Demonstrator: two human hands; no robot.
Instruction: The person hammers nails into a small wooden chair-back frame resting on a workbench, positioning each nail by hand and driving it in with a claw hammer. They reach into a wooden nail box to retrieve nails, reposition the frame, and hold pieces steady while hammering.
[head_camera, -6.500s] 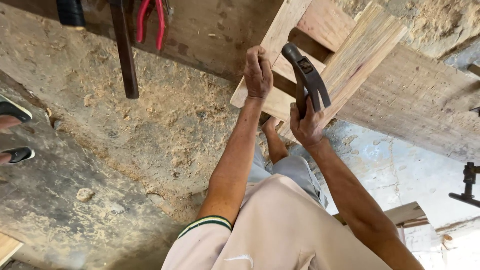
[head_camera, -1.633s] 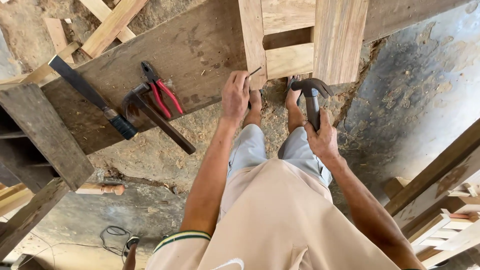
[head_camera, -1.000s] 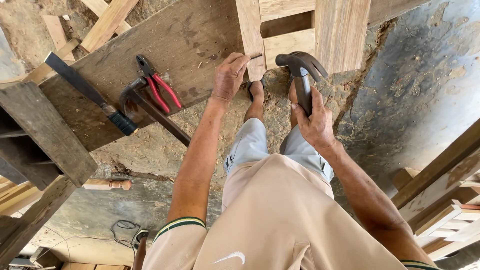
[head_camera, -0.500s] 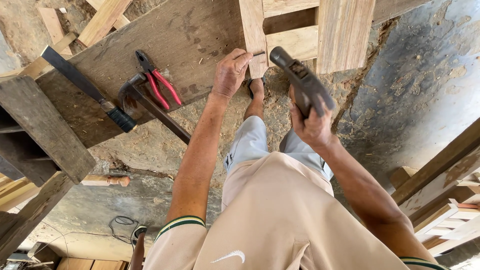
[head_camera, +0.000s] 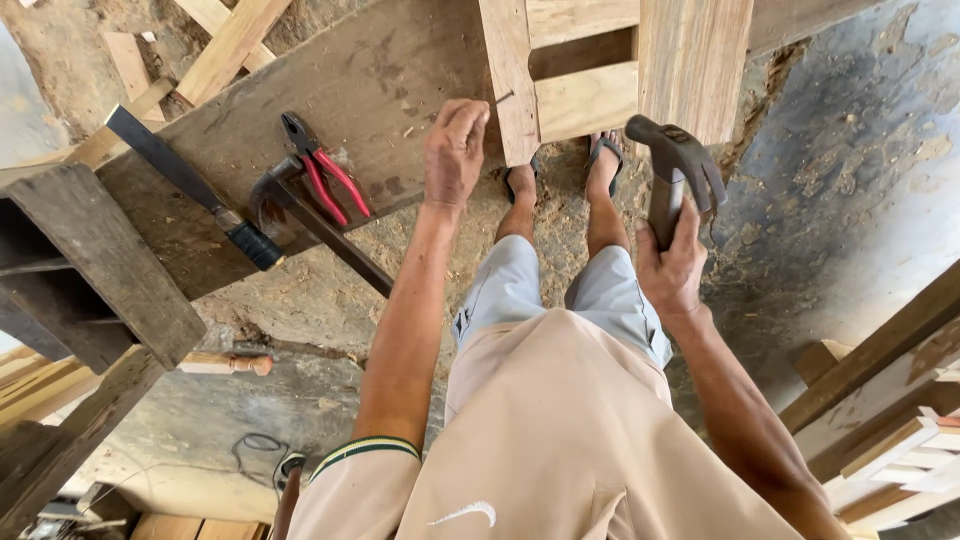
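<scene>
Now left hand (head_camera: 455, 150) pinches thin nail (head_camera: 500, 98); right hand (head_camera: 672, 265) grasps dark hammer (head_camera: 672, 170).

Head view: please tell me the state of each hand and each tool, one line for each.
left hand: pinching a nail against the light slat
right hand: gripping the hammer, head raised
red pliers: lying on the bench, jaws closed
second hammer: lying unused
</scene>
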